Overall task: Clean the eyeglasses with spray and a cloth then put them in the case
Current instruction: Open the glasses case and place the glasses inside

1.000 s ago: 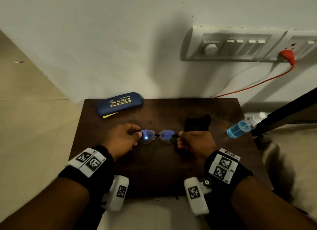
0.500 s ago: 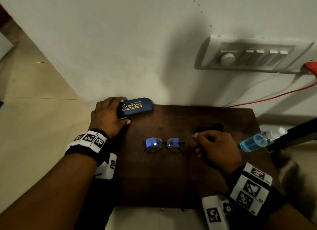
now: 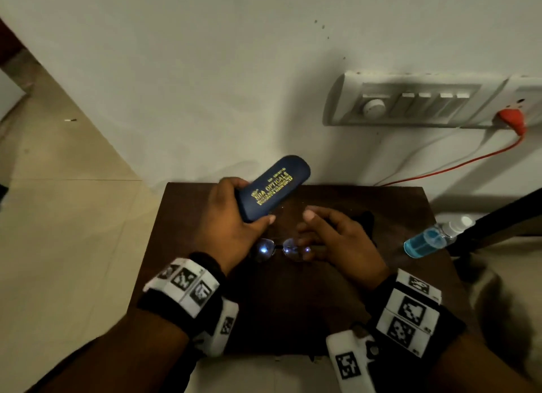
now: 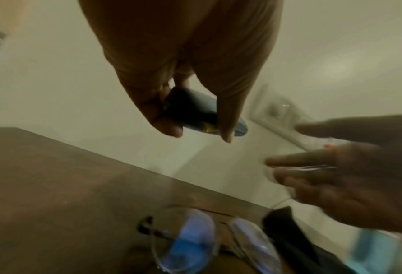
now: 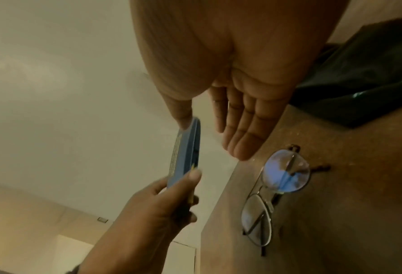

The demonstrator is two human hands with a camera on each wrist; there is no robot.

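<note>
Left hand fingers wrapped around the shut blue case, lifted above the counter, right hand loose, holding nothing, over folded eyeglasses on the counter, black cloth behind, spray bottle at right edge

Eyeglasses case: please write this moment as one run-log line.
left hand: grips closed case, lifted | right hand: open, empty | eyeglasses: folded on table

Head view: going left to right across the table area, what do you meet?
left hand → blue case → eyeglasses → right hand → spray bottle
</note>
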